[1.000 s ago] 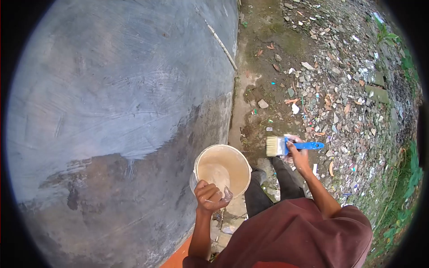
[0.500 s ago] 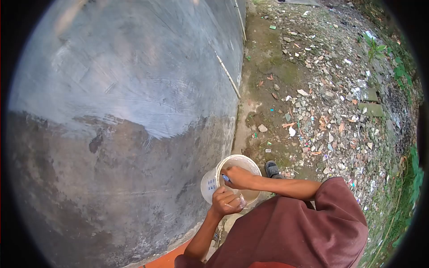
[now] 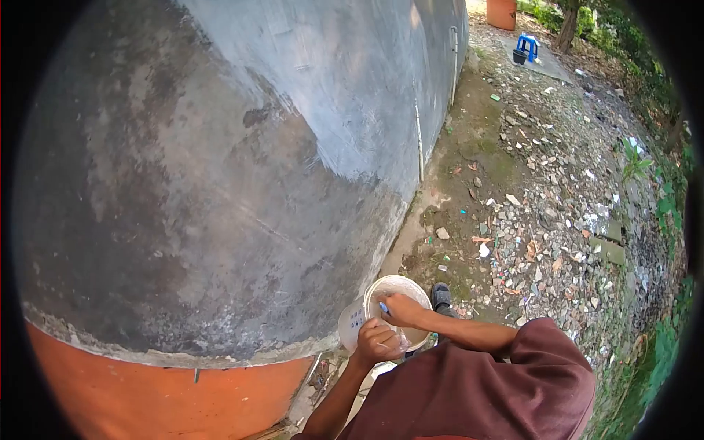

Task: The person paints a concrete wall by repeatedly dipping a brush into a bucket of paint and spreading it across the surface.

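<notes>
A whitish plastic bucket (image 3: 352, 323) with blue print on its side is tilted in front of my body, close to the wall's foot. My left hand (image 3: 378, 342) is closed around its near rim, with pale smears on the skin. Inside the bucket's mouth, my right hand (image 3: 402, 310) is closed on the blue handle (image 3: 384, 308) of what looks like a paintbrush; its head is hidden. Pale grey, streaky coating (image 3: 345, 136) covers the upper part of the wall, while the darker lower part (image 3: 191, 213) looks bare and stained.
An orange band (image 3: 176, 396) runs beneath the wall's ledge at lower left. Thin pipes (image 3: 419, 139) stand against the wall. Rubble and litter (image 3: 543, 242) cover the ground at right. Farther off are a blue stool (image 3: 528, 47), a black bucket (image 3: 519, 56) and a tree trunk (image 3: 567, 29).
The view has swung, bringing in the orange band, the stool and the far ground. Bucket and hands sit slightly lower in view; both grips look the same.
</notes>
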`<state>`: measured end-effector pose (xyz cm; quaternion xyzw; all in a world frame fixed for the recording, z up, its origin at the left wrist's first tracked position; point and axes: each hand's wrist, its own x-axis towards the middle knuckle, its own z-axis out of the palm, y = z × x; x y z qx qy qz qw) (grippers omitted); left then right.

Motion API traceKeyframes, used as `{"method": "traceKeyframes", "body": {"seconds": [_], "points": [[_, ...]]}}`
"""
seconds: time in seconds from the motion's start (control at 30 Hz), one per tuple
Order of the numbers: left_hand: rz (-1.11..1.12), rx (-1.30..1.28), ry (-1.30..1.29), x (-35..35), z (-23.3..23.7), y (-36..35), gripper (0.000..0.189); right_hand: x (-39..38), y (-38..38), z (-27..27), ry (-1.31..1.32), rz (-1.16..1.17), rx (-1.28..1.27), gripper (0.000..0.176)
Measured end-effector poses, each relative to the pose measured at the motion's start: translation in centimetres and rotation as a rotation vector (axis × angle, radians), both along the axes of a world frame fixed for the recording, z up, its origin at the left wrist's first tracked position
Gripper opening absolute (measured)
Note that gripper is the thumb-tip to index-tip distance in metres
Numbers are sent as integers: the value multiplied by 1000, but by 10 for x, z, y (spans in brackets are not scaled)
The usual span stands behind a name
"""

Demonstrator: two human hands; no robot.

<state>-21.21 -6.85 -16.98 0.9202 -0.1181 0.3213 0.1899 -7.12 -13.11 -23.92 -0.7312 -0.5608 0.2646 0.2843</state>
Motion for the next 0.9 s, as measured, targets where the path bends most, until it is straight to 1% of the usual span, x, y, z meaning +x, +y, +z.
{"method": "traceKeyframes", "body": {"seconds": [0.07, 0.13, 0.27, 0.33, 0.47, 0.53, 0.57, 0.63, 0.67, 0.73, 0.8, 0.87, 0.9], "points": [[15, -10, -21, -12, 3, 0, 29, -11, 0, 10, 1, 16, -3, 40], [18, 2, -60, -19, 9, 0, 29, -18, -3, 13, 31, 8, 53, 37], [70, 19, -113, -26, 15, -6, 28, -24, -6, 19, 10, 63, 14, 35], [89, -19, -157, -30, 14, -5, 29, -27, -9, 33, 89, 59, 109, 31], [140, -18, -191, -36, 12, -5, 29, -28, -5, 42, 106, 80, 187, 28], [105, -13, -238, -39, 18, -10, 29, -32, -4, 42, 3, 105, 133, 27], [105, -18, -242, -41, 17, -12, 29, -34, -3, 36, -1, 106, 128, 27], [100, 1, -221, -44, 17, -14, 28, -39, -2, 23, -160, 121, 12, 26], [98, 1, -227, -46, 14, -15, 28, -40, -5, 17, -167, 119, 13, 26], [113, -26, -243, -47, 10, -16, 27, -41, -9, 18, -86, 145, 56, 27], [107, -28, -259, -48, 15, -20, 28, -41, -11, 15, -97, 155, 74, 28], [100, -37, -269, -48, 15, -27, 28, -39, -11, 9, -132, 154, -15, 28], [115, -42, -260, -50, 10, -28, 27, -38, -14, 12, -138, 157, -17, 28]]}}
